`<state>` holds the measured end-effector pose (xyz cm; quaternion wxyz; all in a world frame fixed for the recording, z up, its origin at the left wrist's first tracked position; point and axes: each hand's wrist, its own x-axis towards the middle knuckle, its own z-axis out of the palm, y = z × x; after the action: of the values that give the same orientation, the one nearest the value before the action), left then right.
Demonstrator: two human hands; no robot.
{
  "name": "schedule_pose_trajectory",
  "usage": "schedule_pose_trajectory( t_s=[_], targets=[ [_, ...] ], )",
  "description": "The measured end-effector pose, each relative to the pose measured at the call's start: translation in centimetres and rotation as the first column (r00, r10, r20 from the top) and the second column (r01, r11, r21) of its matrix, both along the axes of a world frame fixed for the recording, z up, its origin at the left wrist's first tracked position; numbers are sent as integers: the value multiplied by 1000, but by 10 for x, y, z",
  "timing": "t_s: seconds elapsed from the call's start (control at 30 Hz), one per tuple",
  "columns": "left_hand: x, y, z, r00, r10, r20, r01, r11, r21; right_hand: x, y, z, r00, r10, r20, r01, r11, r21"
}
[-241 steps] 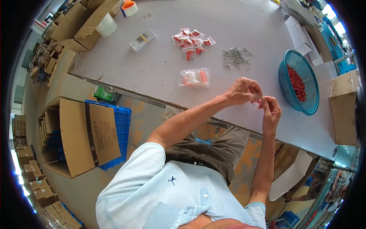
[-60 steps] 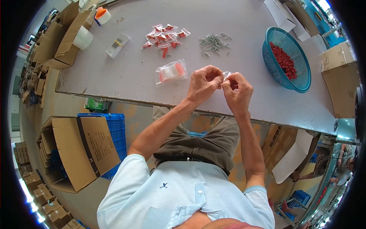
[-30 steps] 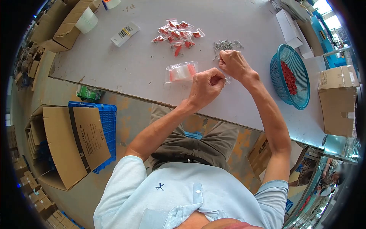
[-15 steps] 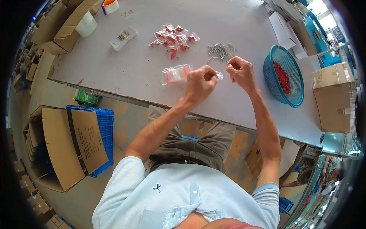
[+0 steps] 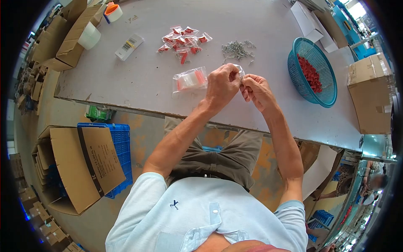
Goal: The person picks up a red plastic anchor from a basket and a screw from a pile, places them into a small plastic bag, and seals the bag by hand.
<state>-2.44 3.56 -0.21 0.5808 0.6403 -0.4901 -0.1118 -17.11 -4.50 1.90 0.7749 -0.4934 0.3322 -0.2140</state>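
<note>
My left hand (image 5: 221,86) pinches a small clear plastic bag (image 5: 239,69) above the table. Against the bag, the closed fingertips of my right hand (image 5: 257,91) meet those of my left; whatever they hold is too small to make out. Just beyond both hands lies a loose pile of silvery screws (image 5: 238,49). A clear packet of flat, red-edged bags (image 5: 189,80) rests beside my left hand. Farther off sits a heap of small clear bags with red pieces inside (image 5: 184,41).
On the right, a teal mesh basket (image 5: 291,77) holds red pieces (image 5: 310,73), with a cardboard box (image 5: 369,101) beyond it. A labelled packet (image 5: 129,47), tape rolls (image 5: 113,12) and an open carton (image 5: 69,44) are at left. The table's front edge runs below my forearms.
My right hand has come away from the screw pile, toward me and left, and now meets the bag at my left fingertips. The whole view has shifted slightly.
</note>
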Motion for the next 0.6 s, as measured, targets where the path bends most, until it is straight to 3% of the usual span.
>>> schedule_pose_trajectory(
  t_s=[0.27, 0.43, 0.6],
  targets=[
    [-2, 2, 0, 993, -84, 80, 87, 996, -34, -8, -17, -8, 999, -16, -28, 20, 991, 134],
    [-1, 1, -1, 970, -145, -195, 154, 988, 32, -15, -28, -7, 998, 63, 26, -67, 979, 190],
    [3, -2, 1, 940, -134, -314, 176, 978, 109, -7, -15, -6, 999, 4, 47, -12, 985, 174]
  ],
)
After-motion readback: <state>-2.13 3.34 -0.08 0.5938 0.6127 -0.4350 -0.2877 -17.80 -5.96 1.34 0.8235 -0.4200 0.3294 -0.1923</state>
